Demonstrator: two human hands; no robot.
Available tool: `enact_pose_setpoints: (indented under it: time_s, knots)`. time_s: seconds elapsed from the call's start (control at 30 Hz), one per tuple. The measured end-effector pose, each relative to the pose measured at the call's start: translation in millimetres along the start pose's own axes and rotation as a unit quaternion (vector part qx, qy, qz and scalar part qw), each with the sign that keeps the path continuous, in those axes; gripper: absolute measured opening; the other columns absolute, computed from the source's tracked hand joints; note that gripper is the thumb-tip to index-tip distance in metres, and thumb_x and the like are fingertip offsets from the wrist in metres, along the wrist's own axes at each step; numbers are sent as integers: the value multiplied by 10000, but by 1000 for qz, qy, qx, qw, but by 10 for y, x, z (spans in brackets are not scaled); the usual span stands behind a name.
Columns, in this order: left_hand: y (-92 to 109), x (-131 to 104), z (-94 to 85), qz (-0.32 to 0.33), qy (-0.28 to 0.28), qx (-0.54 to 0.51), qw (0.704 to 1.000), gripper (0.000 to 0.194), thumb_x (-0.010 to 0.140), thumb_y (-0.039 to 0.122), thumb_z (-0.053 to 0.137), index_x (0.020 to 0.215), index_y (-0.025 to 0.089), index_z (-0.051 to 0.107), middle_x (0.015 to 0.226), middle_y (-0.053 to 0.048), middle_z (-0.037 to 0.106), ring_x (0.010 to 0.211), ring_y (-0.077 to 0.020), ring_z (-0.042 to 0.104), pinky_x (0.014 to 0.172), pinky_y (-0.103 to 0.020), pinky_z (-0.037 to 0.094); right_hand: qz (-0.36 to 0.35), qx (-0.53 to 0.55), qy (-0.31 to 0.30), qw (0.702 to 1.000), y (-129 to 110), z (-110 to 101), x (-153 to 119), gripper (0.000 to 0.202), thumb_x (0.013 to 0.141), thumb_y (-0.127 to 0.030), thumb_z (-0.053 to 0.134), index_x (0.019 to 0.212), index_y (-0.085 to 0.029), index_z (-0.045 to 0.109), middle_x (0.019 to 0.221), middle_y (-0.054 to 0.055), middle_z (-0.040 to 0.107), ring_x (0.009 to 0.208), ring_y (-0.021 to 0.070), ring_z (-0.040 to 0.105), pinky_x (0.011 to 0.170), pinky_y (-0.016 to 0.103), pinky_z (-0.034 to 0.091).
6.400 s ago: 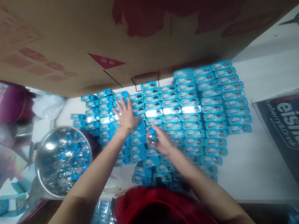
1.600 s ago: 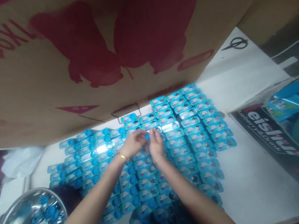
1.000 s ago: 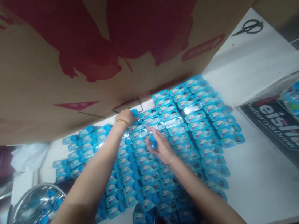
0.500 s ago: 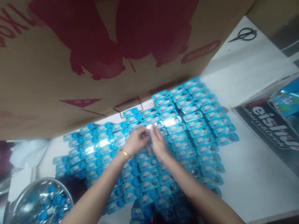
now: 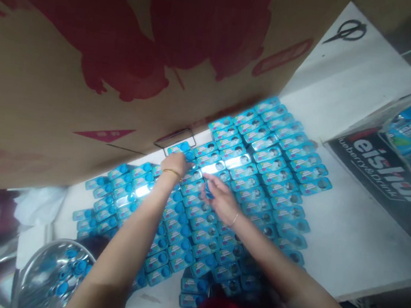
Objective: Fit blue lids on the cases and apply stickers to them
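Rows of small blue labelled packs [image 5: 273,155] cover the middle of the white table. Those on the left carry round blue caps [image 5: 162,258]; many on the right show a dark round spot instead. My left hand [image 5: 174,162], with a gold bangle at the wrist, reaches over the packs near the big carton; its fingers are mostly hidden behind the hand. My right hand [image 5: 221,199], with a thin bracelet, is above the middle packs, its fingers curled around a small blue cap.
A large brown carton [image 5: 118,127] with red print stands along the far side. A metal bowl [image 5: 37,268] of blue caps is at lower left. Black scissors [image 5: 348,31] lie at the back right. A dark printed box [image 5: 381,172] holding blue packets stands on the right.
My hands were together over the middle packs and are now apart. The left has moved left and slightly away from me; the right has moved a little right. The view has shifted slightly.
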State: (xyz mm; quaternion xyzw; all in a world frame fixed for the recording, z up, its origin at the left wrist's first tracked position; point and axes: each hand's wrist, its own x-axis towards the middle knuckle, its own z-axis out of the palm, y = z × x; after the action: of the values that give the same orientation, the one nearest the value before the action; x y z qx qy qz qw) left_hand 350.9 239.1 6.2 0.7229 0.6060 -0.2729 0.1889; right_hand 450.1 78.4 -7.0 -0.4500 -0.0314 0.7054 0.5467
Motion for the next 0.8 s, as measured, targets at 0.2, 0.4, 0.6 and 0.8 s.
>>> enact_pose_setpoints:
  time_s: [0.2, 0.4, 0.6, 0.8]
  knots:
    - [-13, -157, 42, 20, 55, -8, 998, 326, 812, 487, 577, 907, 191, 676, 988, -145, 695, 968, -293, 647, 780, -343, 480, 4, -104, 66, 992, -67, 70, -55, 497, 762, -533, 647, 1195, -299, 574, 691, -35, 544, 569, 105, 489, 478, 199, 363]
    - [92, -879, 319, 237, 67, -233, 941, 201, 827, 279, 544, 995, 218, 636, 882, -35, 659, 814, -164, 614, 765, -262, 470, -7, -124, 68, 990, 0, 95, -56, 506, 768, -621, 595, 1153, -294, 625, 866, 25, 623, 667, 143, 537, 470, 226, 400]
    - [31, -922, 423, 136, 128, -220, 957, 130, 856, 234, 484, 859, 208, 612, 845, -42, 654, 811, -171, 610, 747, -268, 445, 9, -125, 88, 988, 86, 97, -120, 674, 775, -644, 577, 1345, -295, 486, 863, 26, 600, 632, 139, 520, 463, 238, 408]
    - [1, -410, 288, 24, 54, -131, 990, 154, 787, 318, 604, 875, 196, 632, 883, -77, 698, 876, -231, 648, 720, -294, 454, 14, -144, 89, 985, 52, -14, -185, 674, 809, -651, 528, 1371, -286, 446, 786, 2, 557, 644, 136, 511, 520, 246, 434]
